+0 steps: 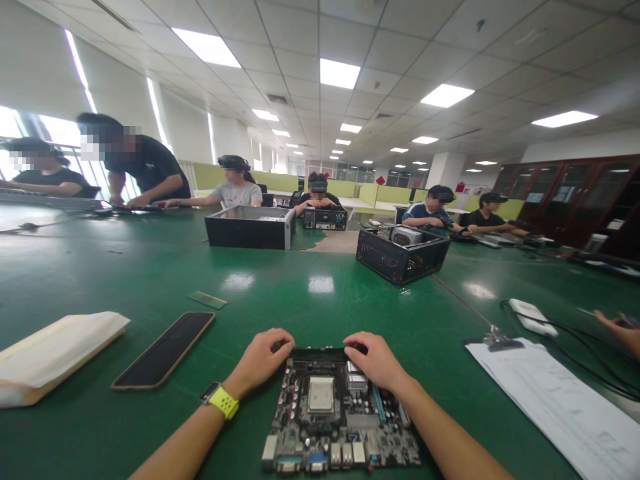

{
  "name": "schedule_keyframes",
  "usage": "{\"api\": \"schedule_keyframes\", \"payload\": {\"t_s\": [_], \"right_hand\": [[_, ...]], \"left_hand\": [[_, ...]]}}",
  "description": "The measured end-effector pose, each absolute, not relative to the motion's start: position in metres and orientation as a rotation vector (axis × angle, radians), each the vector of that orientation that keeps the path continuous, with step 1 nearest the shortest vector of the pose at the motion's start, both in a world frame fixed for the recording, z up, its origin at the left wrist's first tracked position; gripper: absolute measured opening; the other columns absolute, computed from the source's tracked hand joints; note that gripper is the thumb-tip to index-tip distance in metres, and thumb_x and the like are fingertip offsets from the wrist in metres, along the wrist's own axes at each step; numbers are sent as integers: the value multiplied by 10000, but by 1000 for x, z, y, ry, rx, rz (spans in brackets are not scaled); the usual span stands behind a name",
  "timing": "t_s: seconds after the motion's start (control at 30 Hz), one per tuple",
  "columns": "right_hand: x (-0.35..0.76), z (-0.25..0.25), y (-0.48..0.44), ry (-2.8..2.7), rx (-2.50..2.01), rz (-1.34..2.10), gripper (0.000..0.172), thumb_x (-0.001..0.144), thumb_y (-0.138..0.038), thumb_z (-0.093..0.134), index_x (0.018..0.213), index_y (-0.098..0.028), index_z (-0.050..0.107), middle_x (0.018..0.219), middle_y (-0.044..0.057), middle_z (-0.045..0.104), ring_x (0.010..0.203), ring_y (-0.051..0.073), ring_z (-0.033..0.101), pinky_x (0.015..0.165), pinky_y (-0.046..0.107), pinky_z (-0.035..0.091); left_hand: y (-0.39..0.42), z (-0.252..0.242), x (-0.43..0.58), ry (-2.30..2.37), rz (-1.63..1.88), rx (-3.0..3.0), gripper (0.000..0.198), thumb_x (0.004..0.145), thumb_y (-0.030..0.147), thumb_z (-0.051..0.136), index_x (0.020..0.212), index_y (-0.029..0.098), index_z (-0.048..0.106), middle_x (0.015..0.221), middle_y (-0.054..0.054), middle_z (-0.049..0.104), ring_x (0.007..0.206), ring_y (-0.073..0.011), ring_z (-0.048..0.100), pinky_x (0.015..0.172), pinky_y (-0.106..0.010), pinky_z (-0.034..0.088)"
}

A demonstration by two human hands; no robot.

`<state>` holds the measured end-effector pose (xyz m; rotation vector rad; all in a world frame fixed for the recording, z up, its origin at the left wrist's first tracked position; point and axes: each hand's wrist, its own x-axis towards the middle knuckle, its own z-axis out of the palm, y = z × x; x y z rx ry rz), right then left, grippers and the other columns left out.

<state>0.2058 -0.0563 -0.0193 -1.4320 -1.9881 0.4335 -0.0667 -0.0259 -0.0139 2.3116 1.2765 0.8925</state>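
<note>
A motherboard (357, 421) lies flat on the green table in front of me, its ports towards me and a square processor (321, 395) in its socket. My left hand (264, 359), with a yellow-strapped watch (223, 401) at the wrist, has its fingers curled and pinched at the board's far left corner. Opposite it, my right hand (374, 361) is curled over the far edge, beside a silver heatsink (356, 377). Between the two hands runs a dark strip of slots along that edge; my fingertips partly hide its ends.
Left of me lie a phone (164, 350), a paper packet (57, 357) and a green memory stick (207, 300). Two computer cases (250, 228) (403, 257) stand farther back. A clipboard (555, 393), a white adapter (533, 317) and another person's hand (620, 333) are at right. Several people sit or stand around.
</note>
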Motion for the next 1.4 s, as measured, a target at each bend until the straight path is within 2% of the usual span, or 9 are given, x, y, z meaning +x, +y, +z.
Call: {"api": "schedule_keyframes", "payload": {"t_s": [0.2, 0.33, 0.37, 0.53, 0.7, 0.83, 0.97, 1.3, 1.4], "right_hand": [[155, 12, -103, -2019, -1559, 237, 371, 859, -456, 454, 1085, -227, 639, 1151, 79, 625, 1074, 272, 527, 956, 432, 356], [84, -9, -139, -2204, -1644, 300, 873, 636, -728, 564, 1333, -211, 470, 1384, 144, 437, 1285, 434, 309, 1029, 609, 203], [70, -19, -143, -2219, -1683, 320, 884, 612, -729, 582, 1326, -218, 479, 1388, 148, 430, 1290, 447, 294, 1026, 635, 178], [60, -47, -139, -2289, -1660, 393, 755, 629, -610, 652, 1279, -244, 530, 1407, 160, 398, 1290, 451, 297, 1009, 669, 162], [133, -28, -105, -2333, -1529, 239, 471, 806, -477, 514, 1243, -304, 548, 1427, 94, 392, 1319, 372, 292, 1045, 607, 129], [201, -25, -55, -2039, -1908, 67, 528, 850, -482, 457, 1326, -253, 476, 1408, 134, 408, 1313, 370, 302, 1035, 589, 158], [244, -36, -24, -1897, -2062, -57, 550, 865, -536, 409, 1297, -211, 509, 1371, 154, 444, 1294, 329, 338, 1039, 562, 170], [209, -18, -59, -2031, -1881, -22, 396, 844, -544, 443, 969, -272, 703, 1079, 93, 640, 1014, 299, 518, 864, 442, 375], [172, -12, -91, -2184, -1674, 82, 387, 832, -535, 473, 1020, -270, 683, 1011, 97, 660, 987, 289, 535, 867, 408, 390]], "left_hand": [[-24, -16, -68, 1323, 981, 2279, 285, 857, 353, 444, 777, 191, 664, 795, -28, 679, 767, -179, 599, 733, -280, 448], [-22, -17, -71, 1364, 1043, 2265, 291, 861, 365, 445, 776, 194, 665, 800, -25, 689, 769, -182, 607, 740, -276, 455], [-22, -17, -71, 1370, 1053, 2264, 291, 861, 362, 444, 773, 194, 665, 798, -24, 691, 769, -182, 608, 742, -275, 456], [-22, -17, -72, 1388, 1056, 2246, 287, 859, 349, 440, 770, 193, 664, 799, -27, 696, 769, -183, 614, 740, -271, 459], [-24, -16, -70, 1393, 1049, 2242, 291, 858, 358, 442, 778, 191, 666, 807, -34, 693, 766, -185, 612, 742, -275, 459], [-25, -16, -70, 1398, 1007, 2252, 297, 857, 367, 441, 780, 197, 672, 798, -30, 689, 755, -185, 610, 726, -273, 459], [-26, -15, -69, 1396, 991, 2256, 299, 854, 370, 444, 782, 197, 677, 791, -34, 686, 750, -187, 606, 717, -277, 459], [-27, -13, -66, 1380, 959, 2294, 291, 872, 361, 435, 789, 199, 662, 798, -34, 676, 754, -182, 597, 725, -282, 453], [-26, -14, -65, 1356, 967, 2292, 263, 875, 353, 442, 842, 196, 650, 842, -37, 673, 772, -181, 596, 741, -291, 461]]}}
